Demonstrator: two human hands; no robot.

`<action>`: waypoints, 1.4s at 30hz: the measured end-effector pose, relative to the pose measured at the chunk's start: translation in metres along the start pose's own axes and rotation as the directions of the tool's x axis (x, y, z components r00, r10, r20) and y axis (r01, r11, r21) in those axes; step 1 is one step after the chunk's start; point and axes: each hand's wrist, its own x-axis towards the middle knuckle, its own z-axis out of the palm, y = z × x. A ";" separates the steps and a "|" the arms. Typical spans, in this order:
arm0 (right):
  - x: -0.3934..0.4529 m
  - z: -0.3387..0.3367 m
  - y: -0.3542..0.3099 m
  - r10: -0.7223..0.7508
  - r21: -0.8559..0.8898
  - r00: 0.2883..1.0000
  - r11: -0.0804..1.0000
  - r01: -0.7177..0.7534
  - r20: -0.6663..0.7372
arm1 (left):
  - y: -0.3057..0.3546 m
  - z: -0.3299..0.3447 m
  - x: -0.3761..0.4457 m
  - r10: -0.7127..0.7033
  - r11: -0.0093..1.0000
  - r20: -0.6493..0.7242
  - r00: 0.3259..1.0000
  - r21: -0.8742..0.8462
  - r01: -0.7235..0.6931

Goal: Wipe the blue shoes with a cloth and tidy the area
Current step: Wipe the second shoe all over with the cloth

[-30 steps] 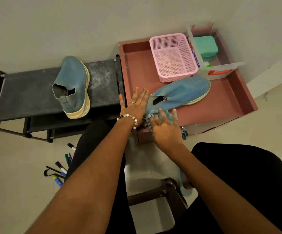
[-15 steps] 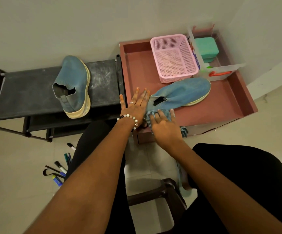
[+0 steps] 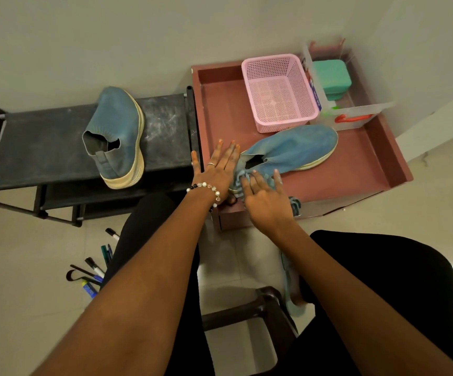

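One blue shoe (image 3: 295,149) lies on its side in the red-brown tray (image 3: 355,169), toe pointing right. My right hand (image 3: 266,202) presses a blue striped cloth (image 3: 240,180) against the shoe's heel. A corner of the cloth hangs over the tray's front edge. My left hand (image 3: 217,169) lies flat with fingers spread beside the heel, steadying it. The second blue shoe (image 3: 118,134) stands on the black shoe rack (image 3: 43,147) to the left.
A pink basket (image 3: 276,90) and a clear box (image 3: 352,115) with a green container (image 3: 331,77) stand at the tray's back. Several pens and markers (image 3: 95,267) lie on the floor at lower left. A dark stool (image 3: 260,310) is between my knees.
My right hand with the cloth has slid slightly up and forward over the shoe's heel. My left hand has stayed in place.
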 end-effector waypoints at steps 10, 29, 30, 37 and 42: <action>-0.011 0.010 -0.010 -0.052 0.095 0.996 0.994 0.058 -0.067 | -0.003 0.005 0.004 0.005 1.000 -0.030 1.000 0.029 -0.004; 0.011 -0.002 -0.019 0.084 0.089 0.996 0.992 -0.085 0.019 | -0.004 0.005 0.004 0.011 1.000 -0.022 1.000 0.008 -0.011; 0.020 -0.005 -0.023 0.117 0.108 0.993 0.987 -0.120 0.033 | -0.004 0.004 0.004 0.013 1.000 -0.012 1.000 0.005 -0.013; 0.006 -0.007 0.004 -0.081 0.203 0.993 0.977 0.061 0.091 | -0.001 -0.002 0.001 0.017 1.000 -0.006 1.000 0.011 -0.017; -0.026 -0.008 0.047 0.102 0.833 0.986 0.528 -0.166 0.132 | -0.002 -0.001 0.001 0.000 0.999 0.044 0.999 0.041 -0.002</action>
